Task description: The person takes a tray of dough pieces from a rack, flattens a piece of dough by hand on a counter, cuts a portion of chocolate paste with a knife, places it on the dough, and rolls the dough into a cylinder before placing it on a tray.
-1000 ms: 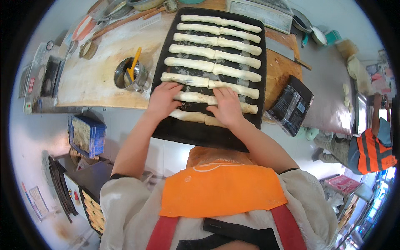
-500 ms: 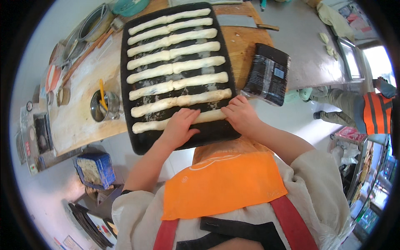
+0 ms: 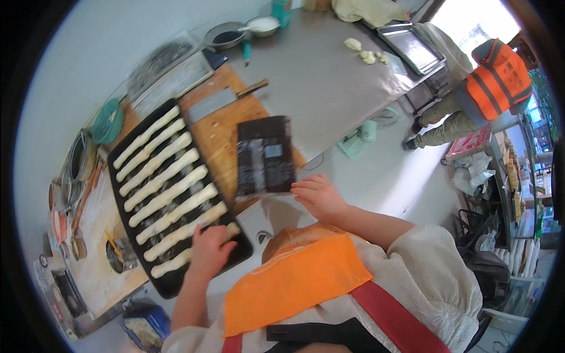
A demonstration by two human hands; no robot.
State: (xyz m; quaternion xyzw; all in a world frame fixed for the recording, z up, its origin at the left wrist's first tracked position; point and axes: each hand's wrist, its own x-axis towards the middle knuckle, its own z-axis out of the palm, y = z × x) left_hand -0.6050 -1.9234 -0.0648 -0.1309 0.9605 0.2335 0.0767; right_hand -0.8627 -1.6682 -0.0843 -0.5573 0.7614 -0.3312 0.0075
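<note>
My left hand (image 3: 207, 252) lies over the right-hand part of the nearest dough strip, its fingers stretched and the thumb apart. That pale strip (image 3: 170, 263) is one of several long dough strips (image 3: 170, 194) in rows across a black baking tray (image 3: 238, 253). To the right of the tray is a flat dark package (image 3: 265, 156) in clear plastic wrap, with a small pale label. My right hand (image 3: 318, 197) is at the package's near right corner, fingers extended and seemingly at its edge. I cannot make out a grip there.
A cleaver (image 3: 215, 105) lies on the wooden board beyond the tray. Left of the tray stands a metal cup (image 3: 120, 256) with a yellow handle in it. Dough pieces (image 3: 368, 54) and a metal tray (image 3: 412, 47) are on the steel table. A person (image 3: 477, 88) in an orange vest stands right.
My view has turned to the right. My right hand has left the end of the nearest dough strip and come to the package's corner. My left hand stays at that strip.
</note>
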